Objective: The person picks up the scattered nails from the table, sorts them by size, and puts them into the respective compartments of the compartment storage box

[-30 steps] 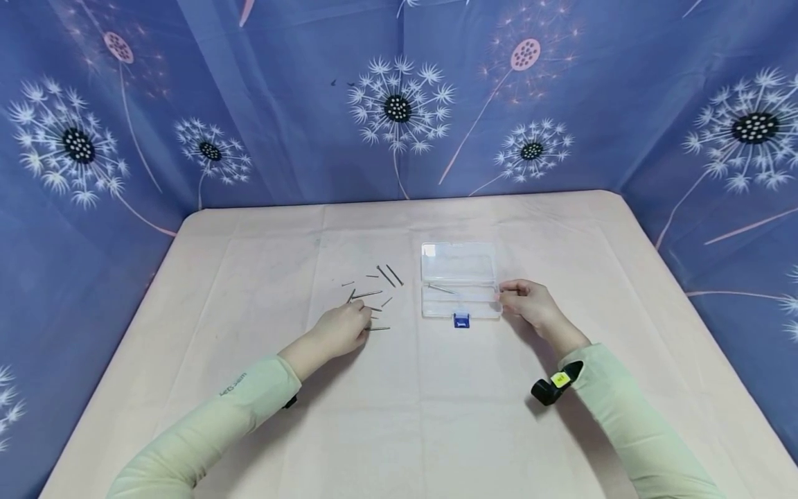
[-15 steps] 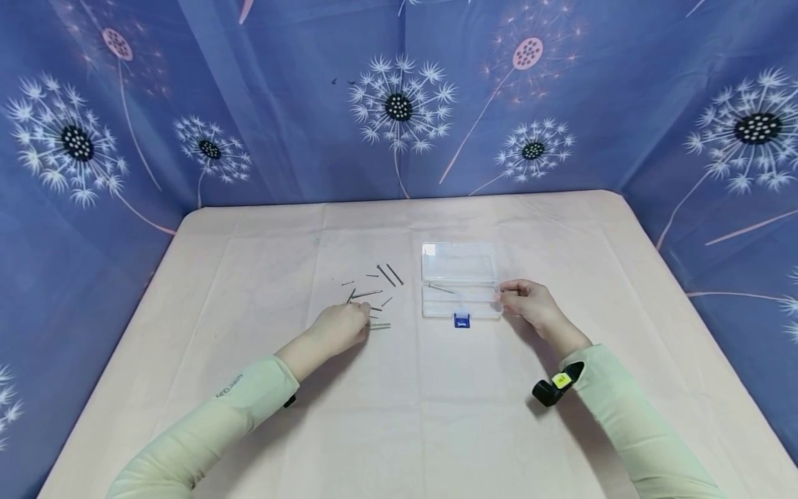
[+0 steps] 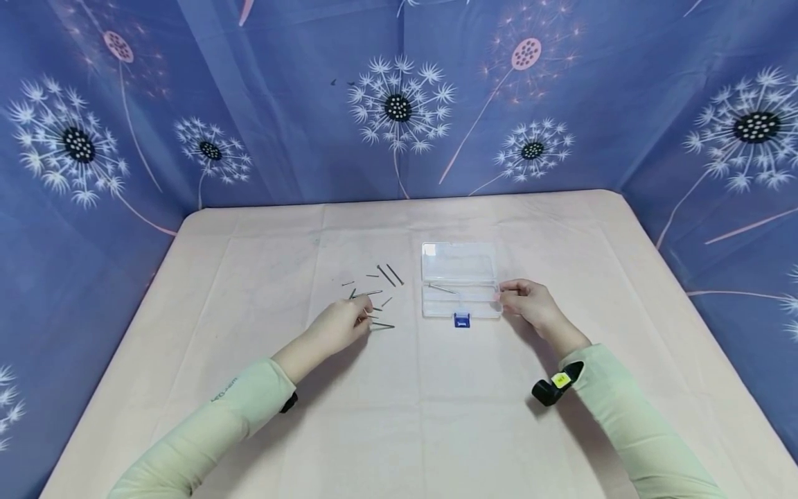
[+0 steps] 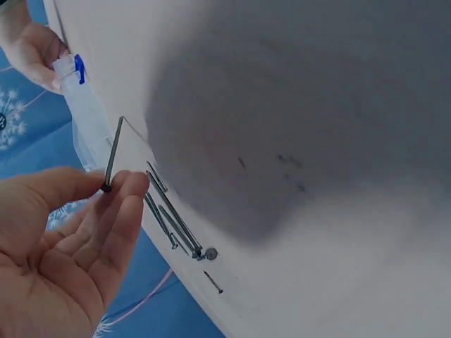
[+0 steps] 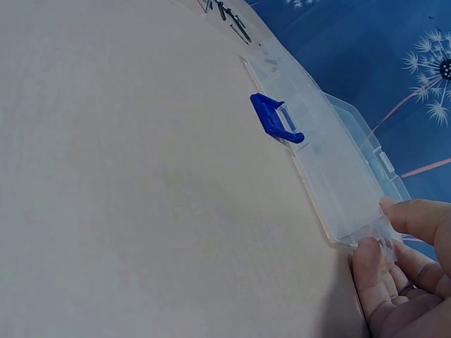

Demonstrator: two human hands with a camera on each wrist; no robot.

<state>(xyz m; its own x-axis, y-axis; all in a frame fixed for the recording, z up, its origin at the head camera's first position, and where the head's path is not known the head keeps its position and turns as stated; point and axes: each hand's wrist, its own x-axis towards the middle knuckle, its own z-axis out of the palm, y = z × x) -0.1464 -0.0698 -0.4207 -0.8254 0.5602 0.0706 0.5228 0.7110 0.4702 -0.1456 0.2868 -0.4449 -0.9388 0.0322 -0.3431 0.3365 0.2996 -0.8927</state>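
Note:
My left hand (image 3: 333, 326) pinches a long nail (image 4: 113, 153) near its head between thumb and fingers. The nail's shank points away from the hand, low over the table. Several loose nails (image 4: 169, 218) of differing sizes lie close by the fingers. At the clear plastic box (image 3: 458, 308), my right hand (image 3: 530, 303) holds the right end wall, thumb on the rim and fingers at the outside, as the right wrist view shows. The box lies with its lid up and a blue latch (image 5: 273, 118) at its front. One nail (image 3: 441, 288) rests in the back compartment.
A pale pink cloth covers the table (image 3: 386, 430). Blue dandelion-print curtains (image 3: 299, 104) stand along its back and sides. Two long dark nails (image 3: 390, 275) lie just left of the box.
My left fingers have picked up the nail at the front of the pile, and it has shifted slightly to the right. My right hand and the box have stayed put.

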